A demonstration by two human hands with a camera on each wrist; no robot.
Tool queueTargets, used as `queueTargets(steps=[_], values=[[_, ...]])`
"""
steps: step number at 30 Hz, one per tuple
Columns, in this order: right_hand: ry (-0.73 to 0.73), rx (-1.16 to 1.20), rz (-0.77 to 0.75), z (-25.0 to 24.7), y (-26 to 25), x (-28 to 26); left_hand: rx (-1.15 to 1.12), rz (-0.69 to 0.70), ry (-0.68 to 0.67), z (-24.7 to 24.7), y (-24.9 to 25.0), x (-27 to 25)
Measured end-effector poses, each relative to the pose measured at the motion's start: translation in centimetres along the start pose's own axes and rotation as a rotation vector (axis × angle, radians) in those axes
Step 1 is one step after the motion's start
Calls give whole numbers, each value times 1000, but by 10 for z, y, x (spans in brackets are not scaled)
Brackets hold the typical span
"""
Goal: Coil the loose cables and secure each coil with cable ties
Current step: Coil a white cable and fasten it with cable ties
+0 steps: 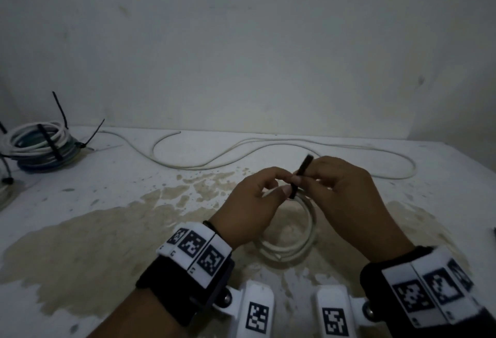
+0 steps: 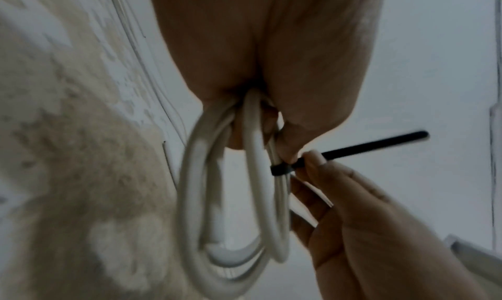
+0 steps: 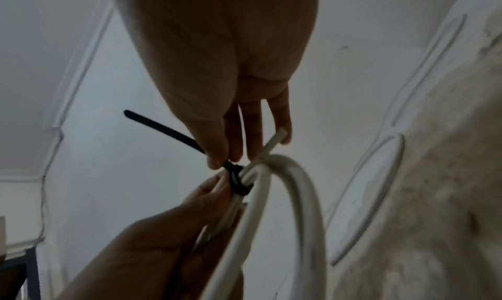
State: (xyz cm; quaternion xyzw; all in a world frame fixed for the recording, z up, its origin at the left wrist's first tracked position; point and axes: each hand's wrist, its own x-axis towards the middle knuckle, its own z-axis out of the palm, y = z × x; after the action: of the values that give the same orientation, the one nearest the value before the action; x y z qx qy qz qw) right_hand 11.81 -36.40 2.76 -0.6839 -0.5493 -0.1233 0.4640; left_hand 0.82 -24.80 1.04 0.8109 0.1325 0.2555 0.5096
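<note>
Hands meet over the middle of a stained white table (image 1: 80,203) in the head view. The left hand (image 1: 248,203) curls its fingers round a white cable coil (image 1: 295,243), which hangs from the grip just above the tabletop. The right hand (image 1: 346,192) pinches a black cable tie (image 1: 302,174) whose free end points up and to the far side. A loose white cable (image 1: 268,147) snakes along the far edge of the table. At the far left sits a stack of finished coils (image 1: 40,147), already bound with black ties.

From the left wrist, the left hand (image 2: 271,57) holds the cable coil (image 2: 195,186) bunched in its closed fingers, the loops hanging below. The cable tie (image 2: 281,169) wraps tightly round several strands at the right side of the coil. The right hand (image 2: 366,229) pinches the tie just beside the band, and the tail sticks out to the right.

From the right wrist, the right hand (image 3: 217,68) has thumb and fingertips clamped together on the cable tie (image 3: 237,180) close to the cable coil (image 3: 298,197). The tail runs up and left. The left hand (image 3: 163,251) grips the strands just below the band.
</note>
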Motion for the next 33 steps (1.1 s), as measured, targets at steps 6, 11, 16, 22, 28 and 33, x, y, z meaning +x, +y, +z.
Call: queueTargets(steps=[6, 11, 16, 22, 28, 33], values=[[-307, 143, 175, 7, -19, 3, -145, -118, -13, -29, 9, -21], [-248, 362, 269, 29, -47, 16, -254, -178, 153, -69, 10, -51], [-188, 551, 421, 69, -76, 34, -419, -264, 218, -117, 2, -83], [-395, 550, 362, 131, -126, 55, -466, -267, 432, -175, -14, -115], [-417, 728, 428, 199, -172, 83, -553, -212, 635, -242, -20, -147], [-330, 835, 362, 248, -215, 120, -432, -68, 1035, -318, -28, -176]])
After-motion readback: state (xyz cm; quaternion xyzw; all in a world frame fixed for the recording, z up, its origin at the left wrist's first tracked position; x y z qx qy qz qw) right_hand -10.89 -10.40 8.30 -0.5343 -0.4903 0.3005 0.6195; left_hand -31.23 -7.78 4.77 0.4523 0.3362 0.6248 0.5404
